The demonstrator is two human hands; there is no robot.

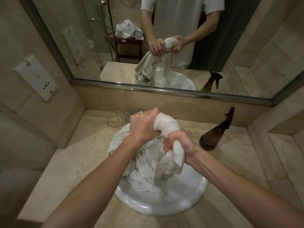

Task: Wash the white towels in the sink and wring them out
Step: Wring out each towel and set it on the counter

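A wet white towel [166, 125] is twisted into a thick roll above the white sink [185, 199]. My left hand [143, 127] grips the roll's far end. My right hand [179, 143] grips the near end, and the loose tail of the towel hangs from it down into the basin. More white towel cloth [141, 167] lies bunched in the sink, partly draped over its far-left rim. The tap is mostly hidden behind my left hand.
A clear glass bowl [115, 120] stands on the marble counter [69, 163] behind the sink at the left. A brown spray bottle [213, 137] stands to the right. A wide mirror [164, 46] covers the wall ahead, and a white socket panel [35, 78] is on the left wall.
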